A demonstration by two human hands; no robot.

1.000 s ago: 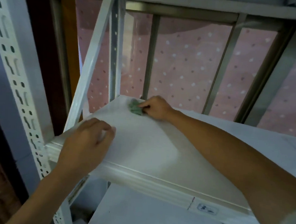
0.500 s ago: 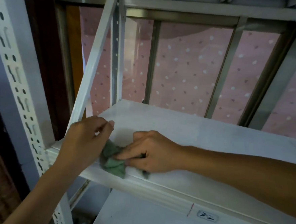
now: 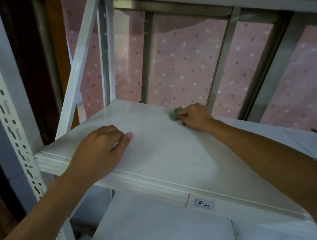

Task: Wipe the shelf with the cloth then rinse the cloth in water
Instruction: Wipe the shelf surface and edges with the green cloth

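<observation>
At the far left a white perforated upright (image 3: pixel 7 124) carries the front left corner of the shelf (image 3: pixel 170 154), and a plain white brace (image 3: pixel 79 58) leans up from the shelf's left edge. The left hand (image 3: pixel 99 151) rests palm down on the shelf near that front left corner. Its fingers are loosely curled, the thumb points right, and it holds nothing.

The shelf is a white board with its long side running left to right. At its back edge, right of the middle, lies the green cloth (image 3: pixel 174 115). It is bunched into a small wad pressed against the board, so no clear long axis shows. The wad sticks out leftward from the fingers that hold it. The right hand (image 3: pixel 195 116) is clamped on the cloth, knuckles up and fingers curled around it, with the forearm reaching in from the lower right.

On the shelf's front lip sit a thin red mark (image 3: pixel 187 199) and, just right of it, a label (image 3: pixel 203 204) reading "3-2". A lower shelf (image 3: pixel 165 229) shows beneath. Behind the rack hangs a pink dotted curtain (image 3: pixel 186 65) between metal window bars (image 3: pixel 218 64).
</observation>
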